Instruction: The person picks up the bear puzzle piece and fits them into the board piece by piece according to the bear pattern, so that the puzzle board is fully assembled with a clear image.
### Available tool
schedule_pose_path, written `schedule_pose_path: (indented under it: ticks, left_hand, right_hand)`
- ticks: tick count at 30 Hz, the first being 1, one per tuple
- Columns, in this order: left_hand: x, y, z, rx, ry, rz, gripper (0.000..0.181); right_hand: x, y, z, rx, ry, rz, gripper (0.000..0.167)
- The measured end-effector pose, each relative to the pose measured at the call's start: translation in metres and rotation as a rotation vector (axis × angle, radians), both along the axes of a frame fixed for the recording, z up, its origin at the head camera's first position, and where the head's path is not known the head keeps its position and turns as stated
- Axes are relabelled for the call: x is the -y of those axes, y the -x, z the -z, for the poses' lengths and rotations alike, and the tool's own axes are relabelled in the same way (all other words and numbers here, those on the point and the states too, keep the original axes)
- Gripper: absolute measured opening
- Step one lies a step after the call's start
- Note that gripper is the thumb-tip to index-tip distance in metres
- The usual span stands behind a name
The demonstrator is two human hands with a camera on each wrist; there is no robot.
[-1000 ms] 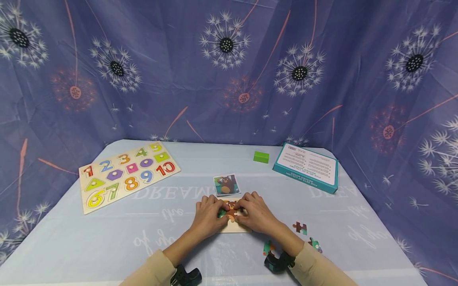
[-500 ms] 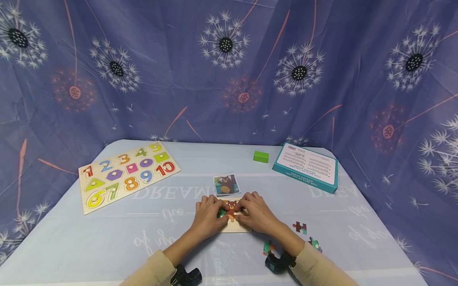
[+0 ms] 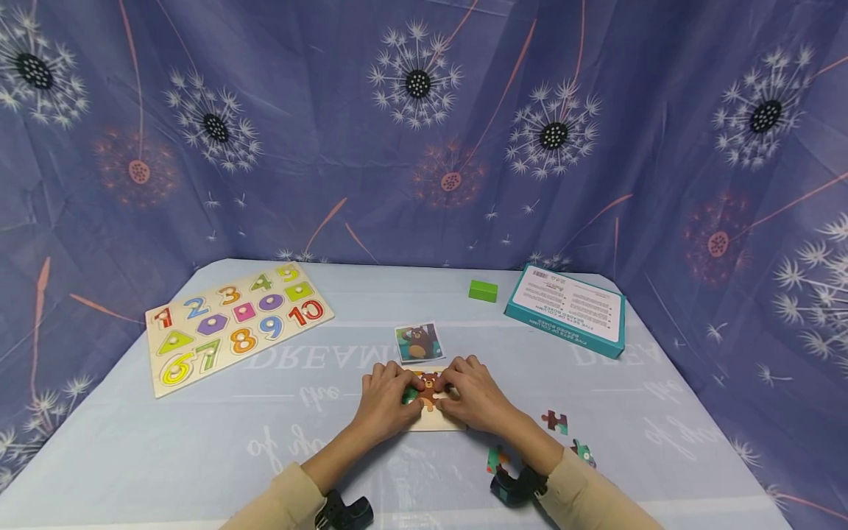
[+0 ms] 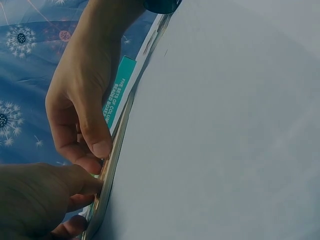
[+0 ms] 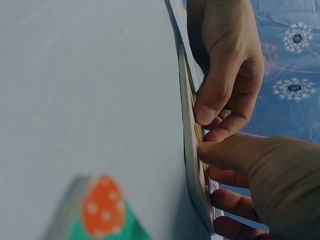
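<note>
Bear jigsaw (image 3: 429, 394), part-filled, on a pale board (image 3: 433, 422) mid-surface (image 3: 397, 478) | left grip (image 3: 386, 399) and right grip (image 3: 478, 399) narrow, holding its pieces | step, we judge: aligning them | next likely calls for freeing one grip to fetch a loose piece (image 3: 555, 422), right.

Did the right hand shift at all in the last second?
No; in the head view, the right hand shows no visible shift in any direction against the bear picture card on the table.
</note>
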State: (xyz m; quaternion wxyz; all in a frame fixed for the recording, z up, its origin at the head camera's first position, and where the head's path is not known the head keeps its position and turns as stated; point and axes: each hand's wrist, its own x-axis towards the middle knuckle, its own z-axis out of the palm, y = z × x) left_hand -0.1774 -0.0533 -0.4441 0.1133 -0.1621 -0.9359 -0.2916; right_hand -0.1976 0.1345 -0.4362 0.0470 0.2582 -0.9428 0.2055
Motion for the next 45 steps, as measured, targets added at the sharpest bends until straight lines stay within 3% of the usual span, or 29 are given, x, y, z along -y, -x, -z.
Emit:
schedule_pose_path:
  ticks: [9,17,27,35,45]
  left_hand:
    - [0.001,0.000,0.000,-0.001,-0.006,0.015,0.013]
    - [0.002,0.001,0.002,-0.002,-0.012,0.024,0.012]
    - [0.002,0.001,0.003,-0.013,-0.021,0.024,0.012]
    - [0.002,0.001,0.003,-0.008,-0.019,0.024,0.012]
    - [0.001,0.000,0.001,0.004,-0.017,0.023,0.012]
  right_hand:
    - [-0.002,-0.003,-0.006,0.015,-0.003,0.003,0.020]
    - [-0.020,-0.010,-0.017,0.013,0.028,0.069,0.021]
    - [-0.066,-0.022,-0.025,0.010,0.038,0.178,0.024]
    - [-0.113,-0.035,-0.021,-0.053,0.015,0.214,0.024]
    - [-0.156,-0.049,-0.015,-0.043,-0.043,0.285,0.023]
